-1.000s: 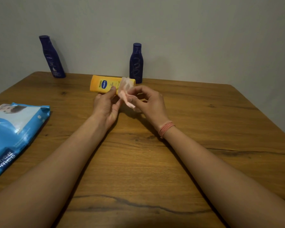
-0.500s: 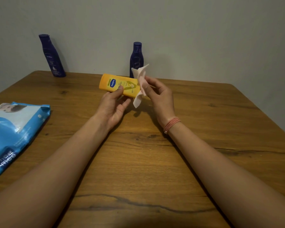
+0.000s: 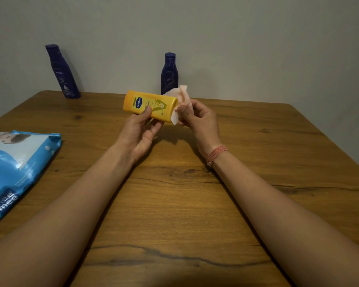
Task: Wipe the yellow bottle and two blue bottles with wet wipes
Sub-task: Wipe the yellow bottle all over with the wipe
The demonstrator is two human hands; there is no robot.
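My left hand (image 3: 140,132) holds the yellow bottle (image 3: 150,105) on its side above the table, thumb across the label. Pressed against the bottle's right end is a white wet wipe (image 3: 179,104), gripped in my right hand (image 3: 199,119). Two blue bottles stand upright at the table's far edge by the wall: one at the back left (image 3: 62,72), the other (image 3: 169,73) behind the yellow bottle, its base hidden by the yellow bottle and the wipe.
A blue pack of wet wipes (image 3: 15,170) lies at the left edge of the wooden table (image 3: 195,204). A plain wall rises right behind the table's far edge.
The yellow bottle has been lifted higher and tilted, its label now facing me. My right hand has carried the wipe from in front of the bottle to its right end.
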